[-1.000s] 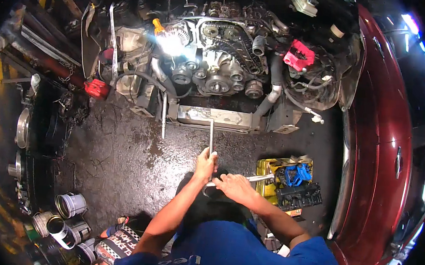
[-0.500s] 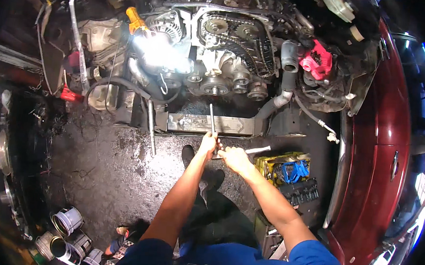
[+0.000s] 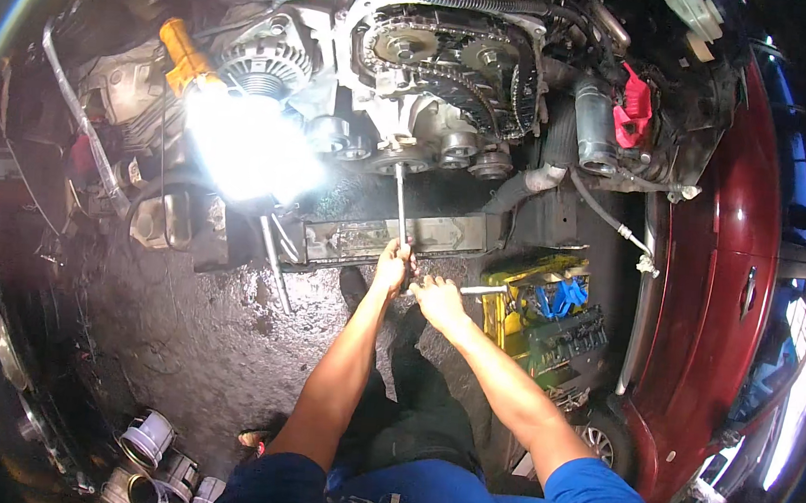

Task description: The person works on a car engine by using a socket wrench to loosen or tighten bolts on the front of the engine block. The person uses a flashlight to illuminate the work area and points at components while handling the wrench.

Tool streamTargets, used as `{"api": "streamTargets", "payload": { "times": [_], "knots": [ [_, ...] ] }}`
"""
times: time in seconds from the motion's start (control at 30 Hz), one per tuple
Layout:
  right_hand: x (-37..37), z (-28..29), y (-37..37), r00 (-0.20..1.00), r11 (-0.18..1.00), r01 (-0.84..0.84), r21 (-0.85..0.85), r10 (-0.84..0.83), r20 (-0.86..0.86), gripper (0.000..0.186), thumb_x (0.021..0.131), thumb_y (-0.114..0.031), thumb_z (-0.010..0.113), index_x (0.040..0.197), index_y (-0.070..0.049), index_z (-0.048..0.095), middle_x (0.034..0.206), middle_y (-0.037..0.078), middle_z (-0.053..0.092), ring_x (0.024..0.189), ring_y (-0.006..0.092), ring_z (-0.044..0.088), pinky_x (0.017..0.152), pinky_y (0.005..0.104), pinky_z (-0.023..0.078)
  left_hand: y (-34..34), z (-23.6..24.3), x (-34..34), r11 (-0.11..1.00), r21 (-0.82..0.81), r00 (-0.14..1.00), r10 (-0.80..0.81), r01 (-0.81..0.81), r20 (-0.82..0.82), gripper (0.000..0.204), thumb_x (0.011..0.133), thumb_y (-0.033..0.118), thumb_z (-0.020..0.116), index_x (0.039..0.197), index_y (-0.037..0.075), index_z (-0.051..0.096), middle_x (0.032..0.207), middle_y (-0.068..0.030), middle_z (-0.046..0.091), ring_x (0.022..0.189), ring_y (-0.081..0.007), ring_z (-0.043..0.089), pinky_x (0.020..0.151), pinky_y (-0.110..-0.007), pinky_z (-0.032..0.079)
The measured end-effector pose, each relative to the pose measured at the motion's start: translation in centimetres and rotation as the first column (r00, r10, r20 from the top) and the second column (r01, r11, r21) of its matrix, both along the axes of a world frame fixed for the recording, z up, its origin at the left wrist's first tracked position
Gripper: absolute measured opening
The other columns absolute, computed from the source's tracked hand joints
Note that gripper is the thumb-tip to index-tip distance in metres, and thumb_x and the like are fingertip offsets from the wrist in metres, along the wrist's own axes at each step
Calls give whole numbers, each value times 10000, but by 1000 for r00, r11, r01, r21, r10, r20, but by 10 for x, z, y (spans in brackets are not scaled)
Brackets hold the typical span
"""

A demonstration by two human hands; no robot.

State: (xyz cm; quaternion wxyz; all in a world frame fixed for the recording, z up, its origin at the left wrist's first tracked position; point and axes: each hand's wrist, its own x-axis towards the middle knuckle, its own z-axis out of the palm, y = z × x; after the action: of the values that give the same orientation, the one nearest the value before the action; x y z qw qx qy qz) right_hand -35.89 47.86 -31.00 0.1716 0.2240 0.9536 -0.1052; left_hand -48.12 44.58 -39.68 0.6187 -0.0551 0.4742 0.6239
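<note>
Since half a second ago the view has closed in; both hands sit nearer the engine. Left hand [image 3: 391, 266] closed around the lower end of a long thin steel extension bar [image 3: 399, 204], which runs up to the grey crank pulley [image 3: 400, 161]; the bar's tip is hard to make out. Right hand [image 3: 437, 298], just beside, grips a short chrome ratchet handle [image 3: 483, 290] pointing right. Glare from the yellow work lamp [image 3: 188, 57] washes out the parts beneath it. Yellow tool tray [image 3: 521, 306] lies right of the hands; exposed timing chain [image 3: 452, 77] above.
</note>
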Motion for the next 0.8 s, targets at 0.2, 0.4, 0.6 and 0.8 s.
{"api": "streamTargets", "payload": {
  "times": [0.2,0.4,0.6,0.8],
  "knots": [
    [-12,-2,-2,990,997,56,47,-62,127,205,841,-205,517,943,-77,638,845,135,652,816,276,639,677,420,487,2,-8,0,999,22,996,30,-32,89,234,961,168,471,1176,76,462,729,-8,505,578,-93,479,528,-260,480],
    [5,-8,30,970,955,176,-238,-127,210,309,810,-342,615,985,-90,659,802,164,656,803,340,638,712,476,479,2,-11,1,999,-34,992,8,-13,-127,232,953,137,484,1167,49,492,712,1,524,588,-89,487,522,-238,436],
    [21,-30,43,986,894,167,-415,-145,85,313,828,-368,600,1025,-129,645,900,163,648,909,348,610,798,468,461,4,-10,8,990,-131,938,2,-51,-348,294,931,130,523,1189,-10,513,702,-13,552,592,-83,497,535,-238,421],
    [15,-31,40,994,916,101,-388,-75,83,313,856,-369,553,962,-84,631,892,161,642,909,334,607,816,493,419,4,-16,9,952,-299,855,-96,-71,-510,316,928,159,533,1197,-6,524,672,-6,546,587,-78,499,522,-242,409]
  ]
}}
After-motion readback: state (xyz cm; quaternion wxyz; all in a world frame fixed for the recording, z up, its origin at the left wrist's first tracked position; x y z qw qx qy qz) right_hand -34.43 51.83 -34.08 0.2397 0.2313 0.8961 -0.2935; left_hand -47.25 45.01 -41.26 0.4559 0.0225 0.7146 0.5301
